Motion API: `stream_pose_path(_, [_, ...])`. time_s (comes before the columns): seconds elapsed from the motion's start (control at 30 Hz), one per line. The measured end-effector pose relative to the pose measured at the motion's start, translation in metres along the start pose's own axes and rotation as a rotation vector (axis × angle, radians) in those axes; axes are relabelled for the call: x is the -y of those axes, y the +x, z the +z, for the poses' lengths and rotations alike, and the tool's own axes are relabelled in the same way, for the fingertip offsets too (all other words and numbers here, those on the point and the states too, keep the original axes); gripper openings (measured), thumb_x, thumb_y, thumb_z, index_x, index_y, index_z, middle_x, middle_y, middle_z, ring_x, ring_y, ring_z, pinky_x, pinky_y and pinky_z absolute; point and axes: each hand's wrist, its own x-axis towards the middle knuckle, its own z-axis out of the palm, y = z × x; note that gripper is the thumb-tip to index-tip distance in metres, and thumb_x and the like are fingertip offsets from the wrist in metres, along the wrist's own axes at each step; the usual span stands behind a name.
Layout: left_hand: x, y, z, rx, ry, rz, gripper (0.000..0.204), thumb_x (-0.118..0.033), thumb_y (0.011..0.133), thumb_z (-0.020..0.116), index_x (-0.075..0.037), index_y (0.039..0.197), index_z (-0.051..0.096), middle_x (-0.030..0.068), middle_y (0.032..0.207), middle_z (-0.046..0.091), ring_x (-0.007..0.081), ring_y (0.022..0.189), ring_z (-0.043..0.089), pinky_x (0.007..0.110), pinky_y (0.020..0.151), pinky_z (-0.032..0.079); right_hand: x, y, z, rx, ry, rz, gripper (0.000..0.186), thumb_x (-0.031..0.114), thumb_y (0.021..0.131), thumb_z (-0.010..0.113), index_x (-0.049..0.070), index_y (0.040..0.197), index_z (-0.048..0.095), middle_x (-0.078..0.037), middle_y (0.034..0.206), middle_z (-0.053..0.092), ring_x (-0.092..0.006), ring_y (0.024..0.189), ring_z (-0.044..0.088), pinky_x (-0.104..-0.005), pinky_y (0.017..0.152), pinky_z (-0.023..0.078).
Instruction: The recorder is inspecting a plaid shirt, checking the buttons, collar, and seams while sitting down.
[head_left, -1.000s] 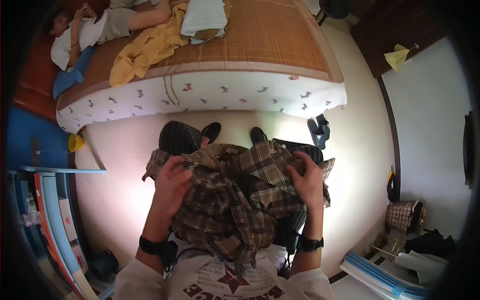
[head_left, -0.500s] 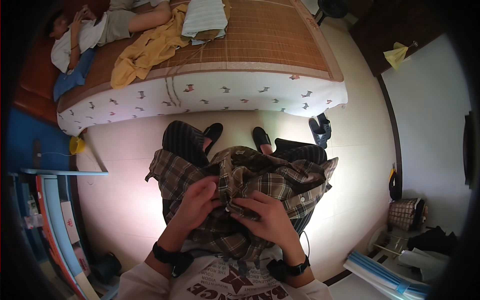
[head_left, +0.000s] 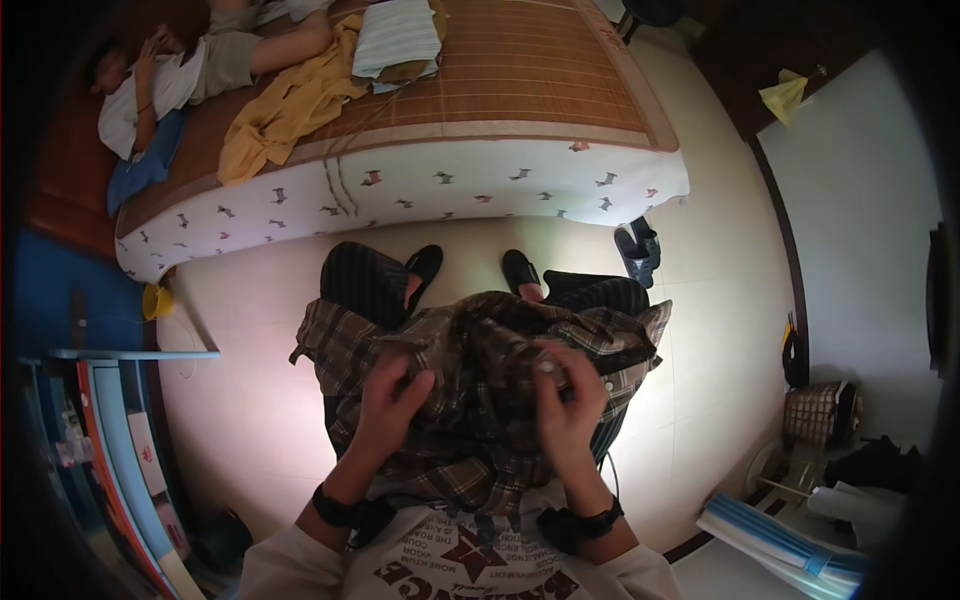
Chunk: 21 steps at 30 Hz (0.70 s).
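Note:
A brown plaid shirt (head_left: 470,465) lies bunched across my lap, over dark striped trousers. My left hand (head_left: 392,392) pinches one part of it at the left, fingers bent round the cloth. My right hand (head_left: 570,395) grips another part at the right, with a small pale button near its thumb and forefinger. Between the two hands the cloth is spread apart and slightly blurred. Another light button shows on the shirt's right side. Dark bands sit on both my wrists.
Ahead stands a bed (head_left: 520,80) with a woven mat, where a person lies at the far left. A yellow garment (head_left: 285,125) and folded clothes (head_left: 397,40) rest on it. Black slippers (head_left: 634,255) are on the floor by the bed. Blue shelving (head_left: 125,440) stands left; a checked bag (head_left: 820,413) sits right.
My hands have moved apart, left hand to the left and right hand to the right, pulling the shirt's cloth open between them. Earlier they were close together at its middle.

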Motion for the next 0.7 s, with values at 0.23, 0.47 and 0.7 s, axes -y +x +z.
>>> stream_pose_path(0.23, [-0.008,-0.005,0.007,0.179,-0.222,-0.491,0.033,-0.02,0.098,0.063,0.004,0.122,0.062,0.0028,0.106,0.066,0.0091,0.095,0.058,0.025,0.084,0.046,0.011,0.004,-0.019,0.305,-0.093,-0.485,0.021,0.009,0.069,0.074,0.011,0.089,0.068,-0.005,0.117,0.069,-0.0255,0.096,0.07,-0.0356,0.077,0.055])
stream_pose_path(0.47, [-0.004,-0.003,0.019,0.015,-0.261,-0.558,0.032,-0.02,0.102,0.06,0.0,0.126,0.06,-0.0003,0.106,0.065,0.0052,0.095,0.057,0.023,0.08,0.047,0.008,0.001,-0.025,0.608,-0.336,-0.568,0.02,0.014,0.071,0.076,0.011,0.087,0.064,-0.003,0.109,0.069,-0.0219,0.096,0.067,-0.0349,0.082,0.051])
stream_pose_path(0.7, [0.012,-0.006,0.02,-0.076,-0.331,-0.406,0.035,-0.022,0.103,0.061,0.001,0.13,0.057,0.003,0.113,0.066,0.0085,0.1,0.059,0.026,0.09,0.049,-0.01,0.004,-0.027,0.415,-0.361,-0.333,0.016,0.004,0.079,0.07,0.007,0.091,0.061,-0.005,0.089,0.066,-0.0233,0.079,0.065,-0.0323,0.071,0.051])
